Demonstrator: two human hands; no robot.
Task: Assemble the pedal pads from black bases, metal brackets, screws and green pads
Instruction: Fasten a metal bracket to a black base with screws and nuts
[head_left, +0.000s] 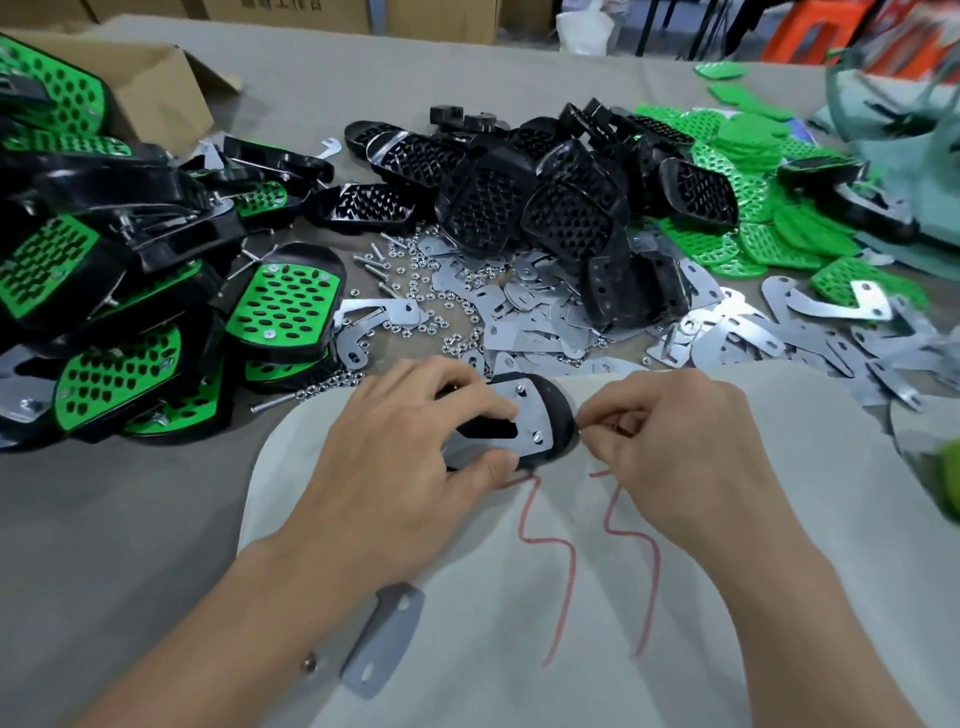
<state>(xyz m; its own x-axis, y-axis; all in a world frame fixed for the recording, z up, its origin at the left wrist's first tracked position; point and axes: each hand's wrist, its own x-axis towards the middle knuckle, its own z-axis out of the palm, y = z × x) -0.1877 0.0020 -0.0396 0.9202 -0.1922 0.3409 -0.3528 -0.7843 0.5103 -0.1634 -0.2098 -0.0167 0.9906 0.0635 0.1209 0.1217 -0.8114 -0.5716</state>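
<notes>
Head view: left hand (405, 467) grips a black base (558, 415) at centre, fingers curled over its far edge and thumb pressing the near end of the metal bracket (524, 415) lying flat on top of it; two screw ends show in the bracket's holes. Right hand (685, 447) is at the base's right edge, thumb and forefinger pinched narrow on a small part (581, 429), too small to name. The base sits over the far edge of a white cloth (519, 597) with red marks (563, 551), spread on the grey bench (130, 519). A spare bracket (382, 639) lies on the cloth beside the left forearm, apart from the hands.

Stack of finished pedal pads (283, 306), green faces up, at left, near the left hand. Heap of bare black bases (545, 208) at centre back. Loose brackets (571, 322) spread in front of that heap and off to the right; nuts and screws (415, 291) scattered between the heap and the finished stack. Loose green pads (753, 197) piled back right, touching the black heap. Open cardboard box (156, 88) back left, behind the finished stack
</notes>
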